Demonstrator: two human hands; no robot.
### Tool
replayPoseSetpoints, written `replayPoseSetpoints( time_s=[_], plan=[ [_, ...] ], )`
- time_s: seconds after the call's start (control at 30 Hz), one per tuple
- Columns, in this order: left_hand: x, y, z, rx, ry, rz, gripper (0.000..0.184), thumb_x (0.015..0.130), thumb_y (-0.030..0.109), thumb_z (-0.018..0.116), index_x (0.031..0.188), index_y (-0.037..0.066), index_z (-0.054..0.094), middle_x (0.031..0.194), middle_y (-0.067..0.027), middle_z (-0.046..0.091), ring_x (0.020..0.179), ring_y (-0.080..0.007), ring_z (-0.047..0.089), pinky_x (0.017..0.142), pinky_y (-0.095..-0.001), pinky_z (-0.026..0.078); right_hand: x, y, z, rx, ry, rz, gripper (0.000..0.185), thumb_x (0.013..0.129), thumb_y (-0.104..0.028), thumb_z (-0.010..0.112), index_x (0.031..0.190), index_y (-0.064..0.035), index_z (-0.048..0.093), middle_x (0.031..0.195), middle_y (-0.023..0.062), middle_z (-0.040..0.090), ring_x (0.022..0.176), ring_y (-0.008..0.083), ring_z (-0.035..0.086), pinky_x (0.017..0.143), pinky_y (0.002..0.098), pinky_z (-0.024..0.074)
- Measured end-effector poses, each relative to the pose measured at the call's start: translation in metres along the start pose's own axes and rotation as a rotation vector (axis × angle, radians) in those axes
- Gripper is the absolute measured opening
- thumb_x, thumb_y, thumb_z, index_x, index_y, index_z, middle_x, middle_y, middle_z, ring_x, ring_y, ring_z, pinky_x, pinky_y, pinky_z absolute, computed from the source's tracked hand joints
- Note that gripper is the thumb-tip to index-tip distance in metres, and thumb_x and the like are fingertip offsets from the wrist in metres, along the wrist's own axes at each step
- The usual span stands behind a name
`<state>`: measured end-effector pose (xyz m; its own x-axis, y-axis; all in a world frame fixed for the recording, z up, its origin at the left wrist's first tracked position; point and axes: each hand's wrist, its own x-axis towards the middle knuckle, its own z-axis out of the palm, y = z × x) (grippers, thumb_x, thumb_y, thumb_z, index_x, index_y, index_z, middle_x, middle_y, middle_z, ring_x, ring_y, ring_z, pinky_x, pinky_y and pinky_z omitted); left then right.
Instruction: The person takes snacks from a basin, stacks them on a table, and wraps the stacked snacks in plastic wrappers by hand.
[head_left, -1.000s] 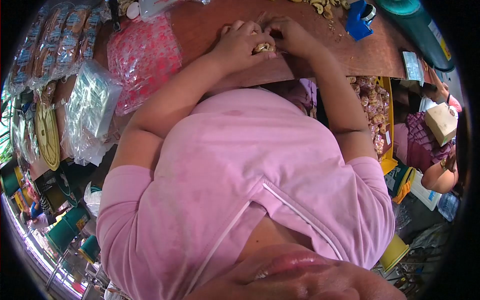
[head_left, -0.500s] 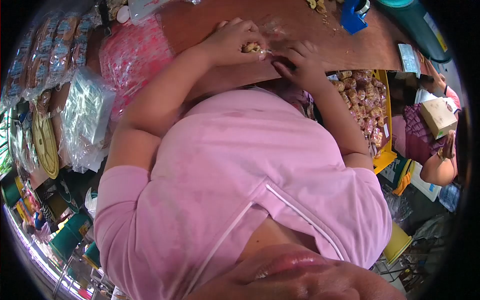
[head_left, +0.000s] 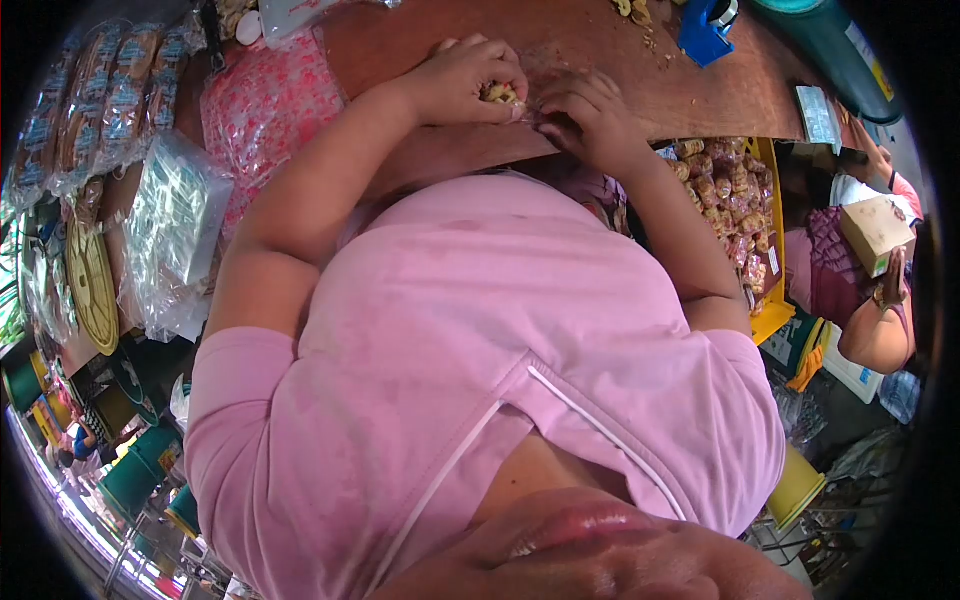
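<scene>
My left hand [head_left: 468, 82] is closed round a small bundle of yellowish-brown snack pieces [head_left: 499, 93] at the near part of the brown table [head_left: 400, 40]. Clear plastic shows at the end of this bundle, on the side toward my right hand. My right hand [head_left: 583, 115] is close beside it, with bent fingers gathered at the plastic wrapper [head_left: 522, 112]. The exact pinch is partly hidden by the fingers. Left of my left forearm lies a pink-and-white patterned plastic sheet or bag [head_left: 265, 120].
A yellow crate [head_left: 770, 230] of wrapped snacks [head_left: 722, 195] stands by my right forearm. Farther off are a blue tape dispenser [head_left: 706, 38] and a green container [head_left: 835, 50]. Packaged goods [head_left: 120, 90] and clear bags [head_left: 175, 220] fill the left. At right, another person's hand [head_left: 893, 285] is near a cardboard box [head_left: 878, 232].
My right hand has shifted slightly left, closer to the bundle, and its fingers have curled in more. My left hand keeps its hold almost in place.
</scene>
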<state>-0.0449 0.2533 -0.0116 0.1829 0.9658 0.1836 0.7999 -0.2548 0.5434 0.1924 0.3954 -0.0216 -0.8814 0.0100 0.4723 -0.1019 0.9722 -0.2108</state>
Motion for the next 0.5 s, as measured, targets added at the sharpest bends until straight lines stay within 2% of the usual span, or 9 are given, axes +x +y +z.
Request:
replayPoseSetpoints(
  time_s=[0.17, 0.27, 0.37, 0.5],
  plan=[
    [0.001, 0.0, -0.001, -0.01, -0.031, -0.005, 0.028, 0.085, 0.045, 0.074, 0.104, 0.024, 0.074, 0.124, -0.0024, 0.063, 0.126, -0.029, 0.052, 0.108, -0.0519, 0.035, 0.003, -0.009, -0.013, -0.017, 0.019, 0.012, 0.024, 0.081, -0.021, 0.082, 0.1, -0.0149, 0.07, 0.11, 0.002, 0.069, 0.109, 0.03, 0.063, 0.094, 0.0457, 0.0477],
    [-0.001, 0.001, -0.001, -0.016, -0.023, -0.01, 0.026, 0.083, 0.04, 0.076, 0.103, 0.023, 0.073, 0.121, -0.0016, 0.06, 0.125, -0.0262, 0.051, 0.107, -0.0493, 0.033, -0.003, -0.009, -0.004, -0.126, -0.002, -0.013, 0.021, 0.081, -0.019, 0.081, 0.099, -0.0161, 0.071, 0.109, 0.0, 0.068, 0.107, 0.0281, 0.062, 0.09, 0.0449, 0.0476],
    [-0.001, 0.003, -0.005, -0.039, -0.039, -0.019, 0.026, 0.084, 0.04, 0.076, 0.104, 0.023, 0.072, 0.123, -0.0017, 0.06, 0.127, -0.026, 0.05, 0.109, -0.0497, 0.031, -0.008, -0.009, 0.001, -0.135, -0.027, 0.019, 0.017, 0.082, -0.017, 0.08, 0.098, -0.0171, 0.072, 0.111, -0.0006, 0.069, 0.11, 0.0266, 0.062, 0.096, 0.0456, 0.048],
    [-0.001, -0.001, -0.003, -0.041, -0.034, 0.009, 0.026, 0.085, 0.039, 0.076, 0.104, 0.022, 0.072, 0.123, -0.0025, 0.06, 0.127, -0.0267, 0.05, 0.109, -0.0507, 0.031, 0.004, -0.012, 0.003, -0.072, 0.084, 0.0, 0.014, 0.085, -0.015, 0.078, 0.097, -0.0169, 0.072, 0.113, 0.0, 0.071, 0.114, 0.027, 0.062, 0.112, 0.0502, 0.0408]
  ],
)
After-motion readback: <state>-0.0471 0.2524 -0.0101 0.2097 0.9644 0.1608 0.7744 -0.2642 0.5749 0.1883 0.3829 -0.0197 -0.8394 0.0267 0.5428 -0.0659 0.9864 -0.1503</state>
